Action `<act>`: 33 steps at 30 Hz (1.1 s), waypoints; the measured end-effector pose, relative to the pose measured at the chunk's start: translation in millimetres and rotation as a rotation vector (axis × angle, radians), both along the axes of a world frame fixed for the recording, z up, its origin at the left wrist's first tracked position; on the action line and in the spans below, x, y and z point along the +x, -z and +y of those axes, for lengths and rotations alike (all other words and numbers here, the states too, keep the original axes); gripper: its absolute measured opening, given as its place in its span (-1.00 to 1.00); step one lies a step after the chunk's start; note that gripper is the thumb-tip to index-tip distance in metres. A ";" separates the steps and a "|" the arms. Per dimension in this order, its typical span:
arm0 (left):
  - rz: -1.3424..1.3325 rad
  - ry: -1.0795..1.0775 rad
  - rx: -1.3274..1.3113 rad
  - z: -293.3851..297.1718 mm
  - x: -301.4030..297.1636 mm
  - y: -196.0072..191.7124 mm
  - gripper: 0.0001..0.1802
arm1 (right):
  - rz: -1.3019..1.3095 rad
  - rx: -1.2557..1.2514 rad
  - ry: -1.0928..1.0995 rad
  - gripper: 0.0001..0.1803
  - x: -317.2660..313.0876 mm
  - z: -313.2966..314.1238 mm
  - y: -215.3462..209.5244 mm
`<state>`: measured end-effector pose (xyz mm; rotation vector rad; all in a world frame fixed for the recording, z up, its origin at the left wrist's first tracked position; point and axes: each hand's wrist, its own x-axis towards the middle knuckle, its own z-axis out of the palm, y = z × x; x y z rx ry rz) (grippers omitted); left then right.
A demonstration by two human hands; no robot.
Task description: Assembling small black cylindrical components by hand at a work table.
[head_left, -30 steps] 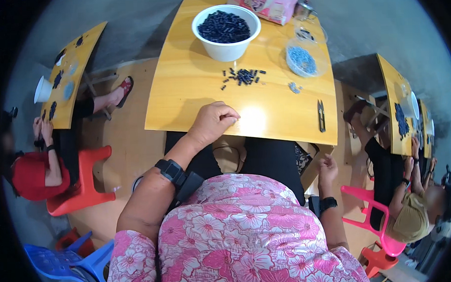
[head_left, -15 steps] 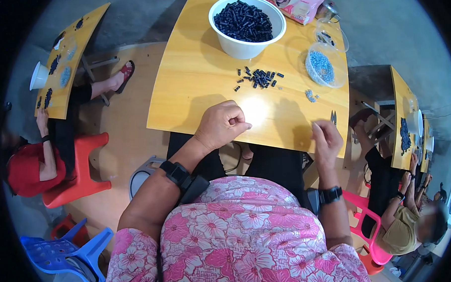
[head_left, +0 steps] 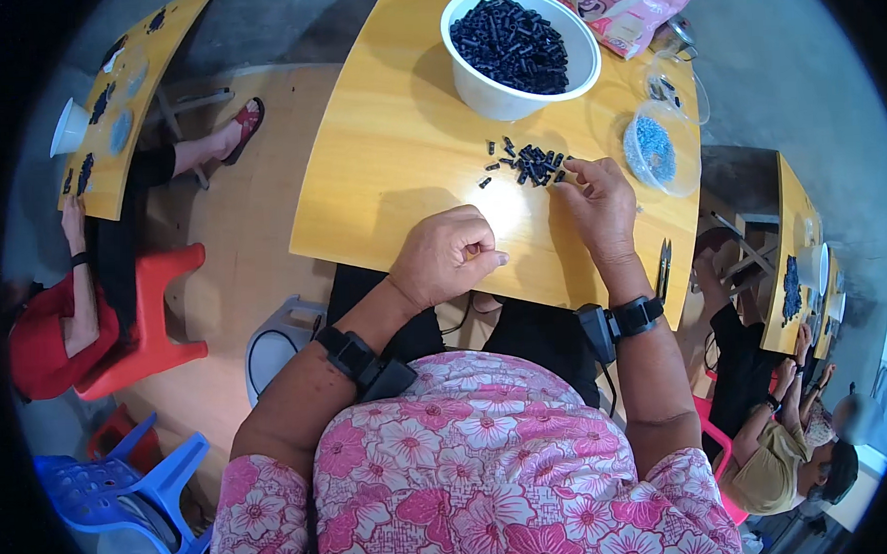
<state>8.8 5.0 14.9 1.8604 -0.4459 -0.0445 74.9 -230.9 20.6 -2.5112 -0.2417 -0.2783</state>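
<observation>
Right hand [head_left: 597, 205] is the nearer one: its fingertips [head_left: 569, 171] touch the right end of the small heap of black pieces [head_left: 529, 164], which lies just left of and beyond them, toward the far edge of the yellow table [head_left: 381, 172]. The heap spreads roughly left to right, with a few strays off its left end; single pieces look like short dark cylinders, matte, likely plastic, their own axes pointing every way. Right fingers are loosely curled and close together, tips down on the wood; whether a piece sits between them I can't tell. Left hand [head_left: 448, 257] rests near the table's near edge, well apart from the heap, curled into a loose fist with thumb pressed to forefinger, possibly pinching something too small to see. White round bowl [head_left: 573, 82] heaped with the same black pieces stands just beyond the heap near the far edge. Clear shallow dish [head_left: 679, 171] of blue bits sits at the right edge, near the right hand. Tabletop is smooth and glossy with a glare spot between the hands.
</observation>
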 end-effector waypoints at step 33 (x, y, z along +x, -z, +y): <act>0.363 0.082 -0.268 -14.5 -22.4 -13.7 -0.87 | -0.135 0.223 -0.359 -0.70 -97.9 26.7 -37.5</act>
